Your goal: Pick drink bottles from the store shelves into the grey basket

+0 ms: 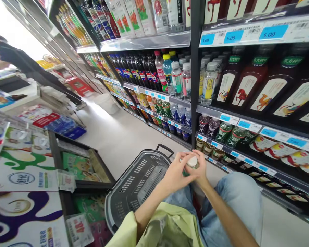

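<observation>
Just in front of my knees, my left hand (pixel 177 171) and my right hand (pixel 201 167) are wrapped round a small bottle with a white cap (pixel 193 162). The cap points up towards me between my thumbs and fingers. Most of the bottle's body is hidden by the hands, so I cannot tell its label. Beside my left forearm, a grey plastic shopping basket (pixel 123 185) stands on the floor, its handle (pixel 165 148) folded towards the shelf side. Only slots and ribs show inside it.
Drink shelves (pixel 167 97) run along the right, with several soda water bottles (pixel 209 84) and dark tea bottles (pixel 247 85). Stacked milk cartons (pixel 23 171) border the left. Further back are a white bucket (pixel 107 103) on the floor and another person (pixel 23 60) in dark clothes.
</observation>
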